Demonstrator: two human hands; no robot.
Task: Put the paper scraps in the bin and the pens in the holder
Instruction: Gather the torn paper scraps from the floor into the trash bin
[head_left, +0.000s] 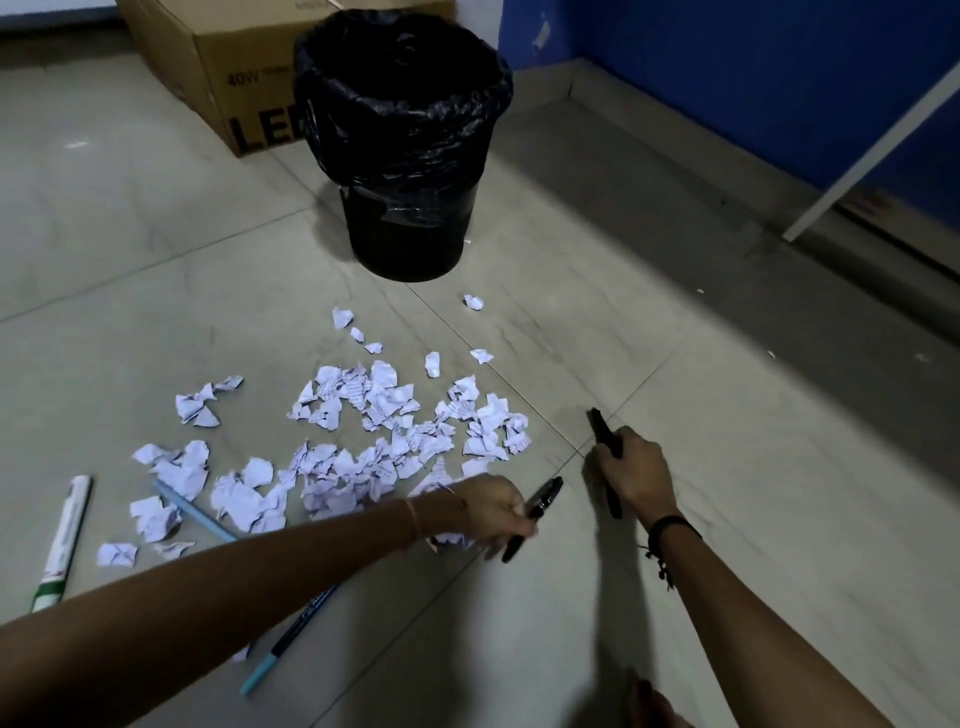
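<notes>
Nearest you, a teal pen (283, 647) lies on the floor (675, 467) under your left forearm. Your left hand (491, 512) has its fingers clamped on a black marker (535, 514); your right hand (636, 475) is closed around another black pen (605, 441). Paper scraps (363, 447) spread just beyond, with a white marker (65, 540) at their left. Farther off stands the black-lined bin (405, 150), before a cardboard box (228, 67).

Pale grey floor tiles (156, 218) with faint veining fill the frame, thin grout lines crossing diagonally under dim, flat light. Up at eleven o'clock sits a brown cardboard box (218, 67) with black lettering. At two o'clock, a blue wall (753, 67) above a grey skirting (649, 130), with a white slanted bar (872, 150) in front.
</notes>
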